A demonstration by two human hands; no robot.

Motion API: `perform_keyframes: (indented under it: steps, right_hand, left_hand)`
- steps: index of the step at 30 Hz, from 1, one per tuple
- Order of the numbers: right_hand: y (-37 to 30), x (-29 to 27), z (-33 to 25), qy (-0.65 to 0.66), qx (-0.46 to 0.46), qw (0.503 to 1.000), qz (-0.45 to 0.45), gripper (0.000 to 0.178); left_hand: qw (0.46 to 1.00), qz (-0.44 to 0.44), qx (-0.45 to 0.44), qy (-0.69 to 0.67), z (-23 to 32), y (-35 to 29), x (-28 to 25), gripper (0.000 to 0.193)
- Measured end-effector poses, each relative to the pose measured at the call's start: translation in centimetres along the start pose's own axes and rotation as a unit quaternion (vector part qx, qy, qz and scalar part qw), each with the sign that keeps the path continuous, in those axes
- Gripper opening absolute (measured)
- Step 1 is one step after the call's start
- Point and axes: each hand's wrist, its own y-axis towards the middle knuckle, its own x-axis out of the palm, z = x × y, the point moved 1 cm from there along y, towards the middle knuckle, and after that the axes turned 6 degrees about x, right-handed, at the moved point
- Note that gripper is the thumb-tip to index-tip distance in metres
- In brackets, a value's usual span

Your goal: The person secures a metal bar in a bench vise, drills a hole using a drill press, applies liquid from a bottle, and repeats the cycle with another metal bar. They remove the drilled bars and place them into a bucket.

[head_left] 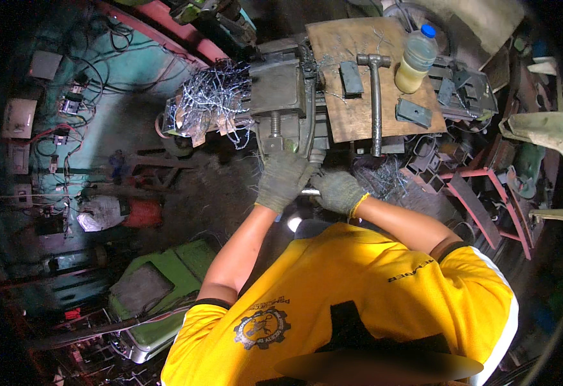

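Left hand: your gloved left hand [283,179] is closed around the shiny bar handle [308,191] of the vise [288,96].
Right hand: your gloved right hand [337,191] grips the same bar, just beside the left.
Vise: it sits right above your hands, grey and heavy.
Surface: the wooden surface [352,119] holds a hammer [375,96] and a plastic bottle [416,58].
Left of vise: a tangle of metal curls [214,96].

A clear plastic bottle [416,59], blue-capped with yellowish liquid, stands on the wooden board [359,109].
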Motion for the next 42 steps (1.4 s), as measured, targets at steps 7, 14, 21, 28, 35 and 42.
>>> perform_keyframes:
  steps: [7, 14, 21, 28, 35, 42]
  right_hand:
    - [0.1, -0.6, -0.8, -0.044, 0.069, 0.996, -0.042, 0.031]
    - [1.0, 1.4, -1.6, -0.125, 0.120, 0.985, -0.004, 0.031]
    - [-0.4, 2.9, -1.2, -0.239, 0.107, 0.959, 0.108, 0.031]
    - [-0.4, 3.5, -4.1, -0.319, 0.185, 0.903, 0.222, 0.025]
    - [0.3, 4.2, -4.2, -0.347, 0.189, 0.868, 0.301, 0.018]
    - [0.1, 5.1, -3.2, -0.403, 0.270, 0.839, 0.246, 0.014]
  left_hand:
    - [0.996, -0.024, 0.071, 0.056, -0.3, -0.4, 0.1, 0.021]
    - [0.998, -0.045, 0.051, -0.014, -0.9, -0.1, -0.1, 0.020]
    - [0.987, -0.013, 0.108, -0.114, -1.6, -0.7, 1.1, 0.016]
    - [0.977, 0.069, 0.131, -0.157, -1.4, -1.4, 3.5, 0.015]
    - [0.973, 0.057, 0.149, -0.166, -1.3, -1.4, 4.1, 0.016]
    - [0.971, 0.057, 0.153, -0.172, -1.6, -1.7, 3.5, 0.017]
